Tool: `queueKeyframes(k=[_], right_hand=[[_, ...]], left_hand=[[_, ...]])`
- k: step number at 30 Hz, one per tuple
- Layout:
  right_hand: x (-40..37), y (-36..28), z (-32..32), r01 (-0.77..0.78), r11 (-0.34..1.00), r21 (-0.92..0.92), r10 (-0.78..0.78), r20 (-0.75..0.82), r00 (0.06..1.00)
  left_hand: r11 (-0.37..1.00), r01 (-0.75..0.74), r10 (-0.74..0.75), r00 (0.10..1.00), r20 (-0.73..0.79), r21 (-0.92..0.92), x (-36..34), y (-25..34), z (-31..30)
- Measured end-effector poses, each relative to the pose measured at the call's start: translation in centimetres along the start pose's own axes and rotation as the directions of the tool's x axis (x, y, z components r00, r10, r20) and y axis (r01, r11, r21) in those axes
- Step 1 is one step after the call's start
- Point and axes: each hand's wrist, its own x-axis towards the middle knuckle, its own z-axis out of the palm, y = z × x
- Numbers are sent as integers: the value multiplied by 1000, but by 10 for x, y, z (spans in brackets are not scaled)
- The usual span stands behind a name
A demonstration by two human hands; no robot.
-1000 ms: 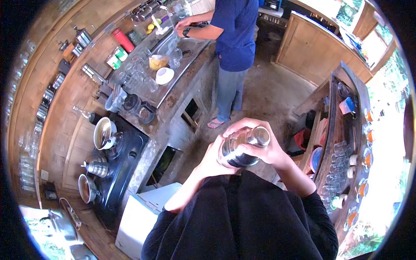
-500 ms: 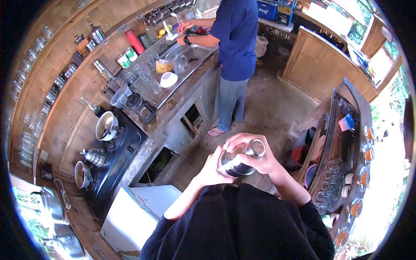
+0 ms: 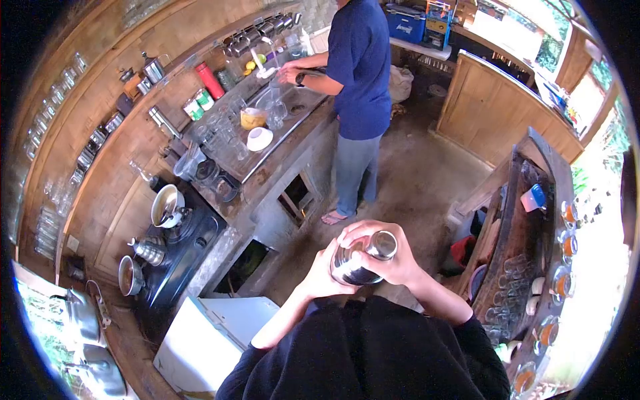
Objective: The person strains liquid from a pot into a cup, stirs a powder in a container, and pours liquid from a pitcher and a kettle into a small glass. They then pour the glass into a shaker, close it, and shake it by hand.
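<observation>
In front of my chest, both hands are wrapped around a shiny metal cocktail shaker with a narrower round cap. The shaker leans, its cap towards the upper right. My left hand closes around its lower left side. On the other side, my right hand grips its upper body, fingers over the back and thumb across the front near the cap. Parts of the shaker are hidden by my fingers.
At the sink stands a person in a blue shirt, hands near the tap. Glasses and a white bowl stand on the left counter, near a black stove. Below me is a white cabinet. A wooden shelf with glasses is at right.
My hands and the shaker sit slightly lower and further left in view, grip unchanged. The person at the sink has brought their hands closer together near the tap.
</observation>
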Motion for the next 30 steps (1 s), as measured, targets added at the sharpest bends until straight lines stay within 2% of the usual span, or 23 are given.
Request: queueKeyframes(k=[2,3,6,7,8,10,12,14,15,19,22,23,27,29,30], right_hand=[[0,-2,5,-40,999,2,40,-48,998],[2,0,7,-32,999,11,33,-41,999],[13,4,15,-46,999,2,46,21,999],[19,5,19,-20,999,-32,22,56,998],[25,5,26,-24,999,-27,26,63,998],[37,6,41,-13,1000,5,13,25,1000],[47,13,51,-54,998,36,52,43,998],[62,19,61,-113,986,120,106,59,993],[69,21,67,-87,991,98,80,73,994],[90,29,103,-131,983,131,124,56,991],[107,37,127,-121,987,107,113,85,990],[112,44,133,-28,999,30,24,103,994],[130,47,158,-112,992,63,100,158,982],[144,48,166,-104,974,202,54,235,971],[146,50,171,-105,973,205,54,236,970]], left_hand=[[1000,8,-8,1000,7,-4,-1,-1,-2],[999,-37,38,999,-22,12,-2,-7,-2],[1000,6,-7,1000,-25,-9,-10,-16,-12],[998,-58,56,997,-59,-28,-11,-21,-18],[998,-52,50,997,-66,-29,-13,-23,-25],[987,-158,157,986,-50,-24,-16,-27,-42],[990,-139,139,987,-80,9,-22,-23,-53],[998,-63,60,983,-174,-12,-27,-15,-62],[999,-37,39,980,-196,12,-32,-17,-70],[997,-29,47,964,-263,72,-49,-19,-104],[999,-8,18,951,-308,34,-62,-25,-125],[1000,-11,19,946,-322,26,-65,-25,-133],[999,-34,37,963,-266,15,-76,-34,-174],[1000,-22,26,963,-269,17,-83,-36,-187],[1000,-18,22,962,-273,18,-86,-33,-193]])
